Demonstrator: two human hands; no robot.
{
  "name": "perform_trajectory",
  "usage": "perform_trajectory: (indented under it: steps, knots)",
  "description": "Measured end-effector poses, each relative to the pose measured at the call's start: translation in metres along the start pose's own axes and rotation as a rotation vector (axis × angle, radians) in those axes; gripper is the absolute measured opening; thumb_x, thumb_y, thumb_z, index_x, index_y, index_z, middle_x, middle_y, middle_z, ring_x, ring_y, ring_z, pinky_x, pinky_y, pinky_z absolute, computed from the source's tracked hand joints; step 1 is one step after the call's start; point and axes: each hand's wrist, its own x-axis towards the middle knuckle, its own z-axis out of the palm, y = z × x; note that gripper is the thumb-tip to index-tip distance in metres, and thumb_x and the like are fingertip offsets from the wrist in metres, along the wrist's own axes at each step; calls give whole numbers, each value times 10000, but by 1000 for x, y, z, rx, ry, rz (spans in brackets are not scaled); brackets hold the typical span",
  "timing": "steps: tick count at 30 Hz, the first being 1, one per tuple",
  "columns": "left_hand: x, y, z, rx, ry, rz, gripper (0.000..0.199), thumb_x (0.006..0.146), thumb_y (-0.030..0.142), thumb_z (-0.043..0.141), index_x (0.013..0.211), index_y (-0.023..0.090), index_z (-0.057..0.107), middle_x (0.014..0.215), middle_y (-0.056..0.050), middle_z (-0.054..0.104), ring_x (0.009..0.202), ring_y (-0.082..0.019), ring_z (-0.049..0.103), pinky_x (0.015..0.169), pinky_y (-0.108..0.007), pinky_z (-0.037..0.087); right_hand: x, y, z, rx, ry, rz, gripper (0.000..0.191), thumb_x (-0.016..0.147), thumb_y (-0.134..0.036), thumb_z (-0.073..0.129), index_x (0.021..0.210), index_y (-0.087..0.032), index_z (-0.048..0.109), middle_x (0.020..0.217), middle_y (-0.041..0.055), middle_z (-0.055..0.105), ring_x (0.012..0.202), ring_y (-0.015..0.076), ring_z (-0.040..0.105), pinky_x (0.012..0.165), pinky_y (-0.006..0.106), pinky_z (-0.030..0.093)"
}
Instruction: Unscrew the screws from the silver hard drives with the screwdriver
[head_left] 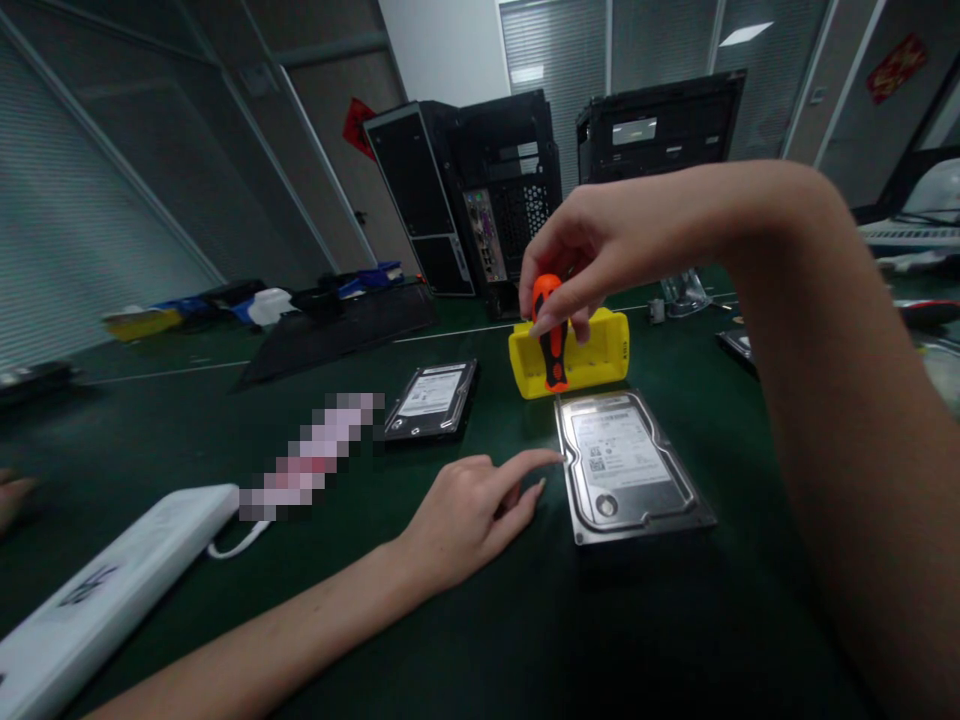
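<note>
A silver hard drive [619,470] with a white label lies flat on the dark green table. My right hand [574,260] grips the orange and black handle of a screwdriver [553,340] from above. The screwdriver stands nearly upright, its shaft meeting the drive's far left corner; the tip is too small to make out. With its index finger stretched out to the drive's left edge, my left hand [472,510] holds nothing, and its thumb is apart from the finger. Just behind the drive sits a yellow tray [600,355], partly covered by my right hand and the screwdriver.
A second hard drive [431,400] lies left of the tray. Further left are a white box-like device [112,590] with a cable and a black mat [337,330]. Computer cases [412,190] stand at the back. Part of another person's hand [11,495] shows at the left edge.
</note>
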Motion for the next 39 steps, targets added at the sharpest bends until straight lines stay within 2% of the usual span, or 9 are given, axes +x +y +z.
perform_trajectory:
  steps: [4,11,17,26,33,39]
  knots:
    - [1,1,-2,-8,-8,11,346,904,270,413,1250,259,423,583,54,491,551,-108,487,541,-214,372,1,-3,0,-16,-4,6,385,738,-394,616,1051,-169,627,977,62,654,855,155,612,732,264,476]
    - [1,1,-3,-10,-14,6,354,903,265,419,1257,258,414,580,55,482,550,-109,488,542,-216,381,-1,0,2,-41,1,-96,406,715,-420,621,1045,-184,631,1021,58,647,879,162,616,716,257,495]
    - [1,2,-4,-10,-32,-6,358,902,267,425,1259,265,409,591,55,490,557,-108,497,545,-214,384,3,1,1,-36,-12,-128,429,700,-416,637,1047,-164,635,999,68,655,876,163,620,714,257,500]
    - [1,1,-3,-13,-8,17,349,899,252,427,1248,247,426,576,54,481,543,-105,487,540,-213,379,6,-3,2,-24,-3,-44,369,697,-381,652,1008,-183,650,952,55,662,857,156,620,705,236,485]
    - [1,1,-1,-9,-1,8,346,901,261,420,1247,251,427,582,51,481,546,-108,485,533,-213,372,5,-1,3,-28,18,-99,349,713,-360,640,1015,-186,652,938,50,662,851,156,623,700,245,488]
    - [2,2,-5,-21,-20,22,352,896,261,424,1248,242,434,579,52,499,540,-103,495,539,-211,389,4,-2,1,-21,-17,-63,408,694,-385,650,1047,-180,640,985,59,657,867,161,619,703,241,496]
